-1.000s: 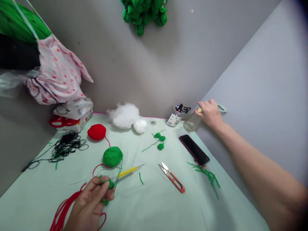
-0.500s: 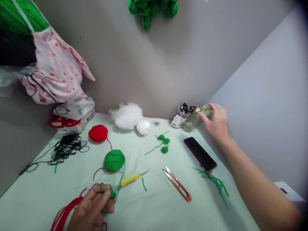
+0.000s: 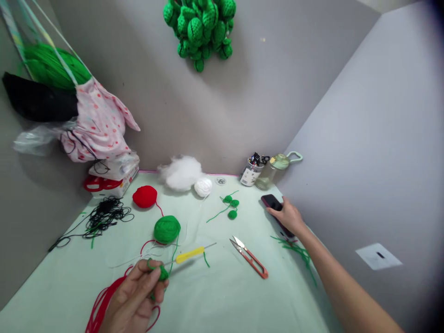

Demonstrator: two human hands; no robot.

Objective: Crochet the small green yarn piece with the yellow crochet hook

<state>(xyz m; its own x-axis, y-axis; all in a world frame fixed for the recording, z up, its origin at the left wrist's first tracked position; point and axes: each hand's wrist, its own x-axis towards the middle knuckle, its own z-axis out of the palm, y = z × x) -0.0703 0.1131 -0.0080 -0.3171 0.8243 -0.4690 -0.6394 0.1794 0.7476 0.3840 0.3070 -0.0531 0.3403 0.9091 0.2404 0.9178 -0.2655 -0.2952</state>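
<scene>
My left hand (image 3: 138,291) pinches a small green crochet piece (image 3: 163,273) between thumb and fingers. A crochet hook with a yellow handle (image 3: 190,255) sticks out from that piece to the right. Green yarn trails from the piece to a green yarn ball (image 3: 167,229) just beyond. At the right, my right hand (image 3: 288,216) grips a dark phone (image 3: 272,201) across its middle, the thumb on the near left edge; the other fingers are partly hidden. The phone appears to rest on the table. Orange-handled thread snips (image 3: 251,259) lie open between my hands.
Small green crochet balls (image 3: 232,214) lie mid-table. Behind stand a pen cup (image 3: 250,175), a bottle (image 3: 272,171), white stuffing (image 3: 182,173) and white yarn (image 3: 203,187). Red yarn (image 3: 144,196) and tangled black cord (image 3: 109,215) lie left; green yarn scraps (image 3: 300,252) lie right.
My right hand has left the bottle, now upright in the corner, and come down onto the phone. My left hand still holds the crochet piece. The view has tilted up slightly.
</scene>
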